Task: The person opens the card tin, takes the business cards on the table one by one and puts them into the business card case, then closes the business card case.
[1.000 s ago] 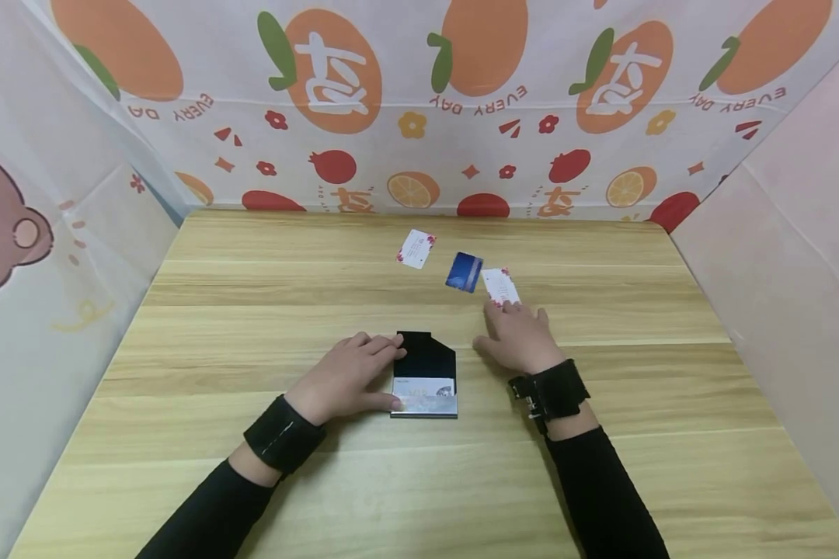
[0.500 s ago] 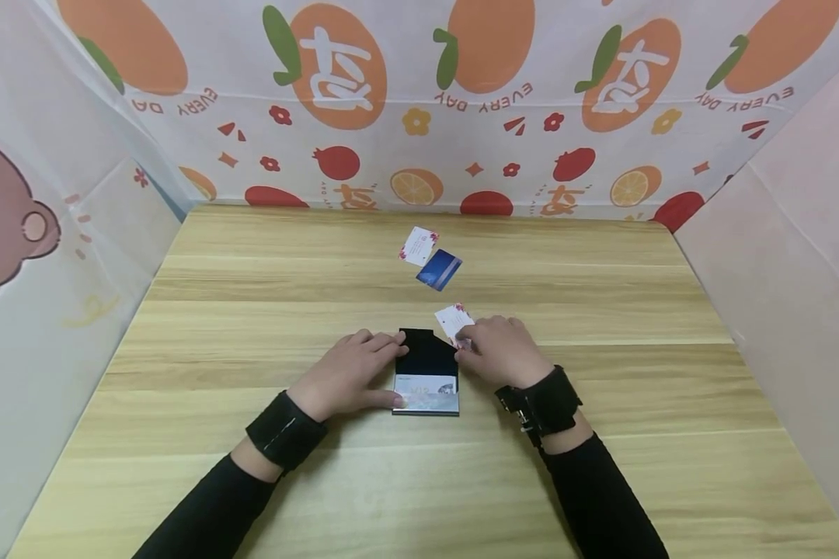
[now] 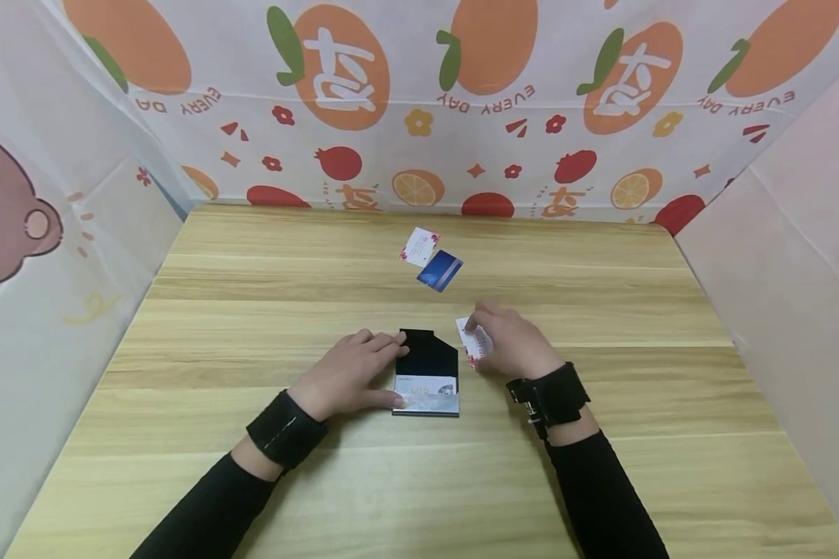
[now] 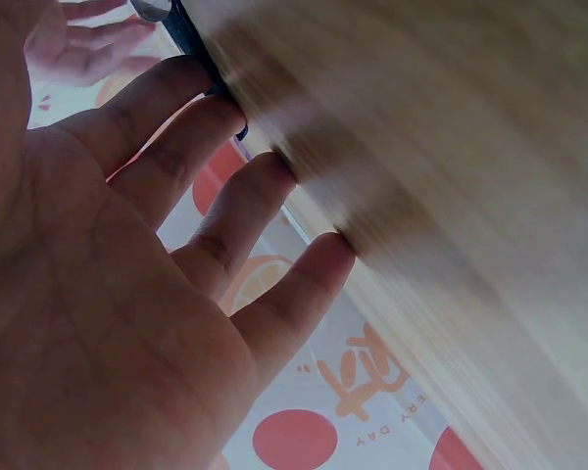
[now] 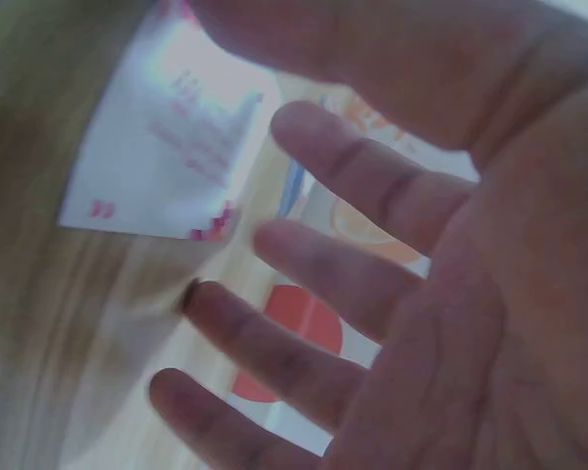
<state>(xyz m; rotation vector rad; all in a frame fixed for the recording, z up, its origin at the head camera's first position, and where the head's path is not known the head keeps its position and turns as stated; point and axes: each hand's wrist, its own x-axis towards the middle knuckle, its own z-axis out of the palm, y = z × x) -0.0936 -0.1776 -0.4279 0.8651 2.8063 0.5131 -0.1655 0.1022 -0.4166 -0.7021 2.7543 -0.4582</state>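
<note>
A black card case (image 3: 429,355) lies on the table with its flap unfolded and a silvery card (image 3: 426,386) in its lower part. My left hand (image 3: 349,376) rests at its left side, thumb on the lower left corner and fingertips by the flap. In the left wrist view, the fingers (image 4: 265,220) are gently bent, some tips on the wood. Just right of the case, my right hand (image 3: 517,341) pinches a white business card (image 3: 474,341) with pink floral corners between thumb and index finger. The right wrist view shows this card (image 5: 167,137) tilted off the table, the other fingers spread.
Farther back lie another white floral card (image 3: 419,246) and a blue card (image 3: 440,270), their edges close together. The wooden table (image 3: 287,272) meets a fruit-print cloth (image 3: 419,140) at the back, and pale cloth walls stand at both sides.
My right hand has drawn the white card from the back toward the case, then slightly right, turning it. The blue card has shifted left, beside the other white card. My left hand has stayed still.
</note>
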